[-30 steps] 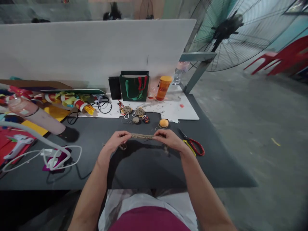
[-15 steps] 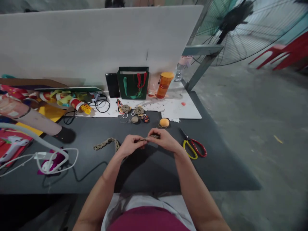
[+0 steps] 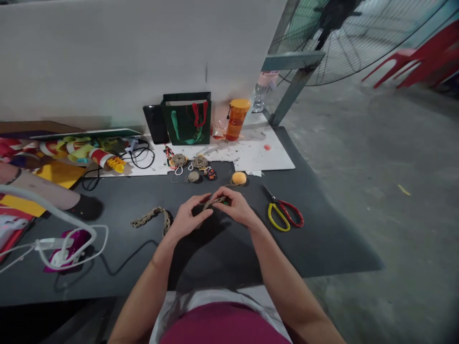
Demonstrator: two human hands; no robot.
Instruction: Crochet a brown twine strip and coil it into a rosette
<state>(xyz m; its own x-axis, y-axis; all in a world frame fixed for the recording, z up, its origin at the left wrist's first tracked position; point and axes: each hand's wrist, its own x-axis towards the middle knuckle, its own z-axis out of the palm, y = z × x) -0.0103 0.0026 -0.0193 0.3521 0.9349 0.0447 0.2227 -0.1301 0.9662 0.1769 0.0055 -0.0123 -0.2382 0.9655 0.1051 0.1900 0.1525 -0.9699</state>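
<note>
Braided twine (image 3: 214, 202) gripped between both hands
Left hand (image 3: 187, 218) and right hand (image 3: 236, 207) closed on it; thicker braid length (image 3: 152, 219) just beside, on dark surface (image 3: 304, 258)

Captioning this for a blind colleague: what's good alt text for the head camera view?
The left hand and right hand pinch braided twine above a dark tabletop; another braided length lies left, scissors right. Coiled twine pieces, an orange bottle and a green gift bag sit beyond.

The left hand (image 3: 188, 220) and right hand (image 3: 235, 206) curl inward, close together.
</note>
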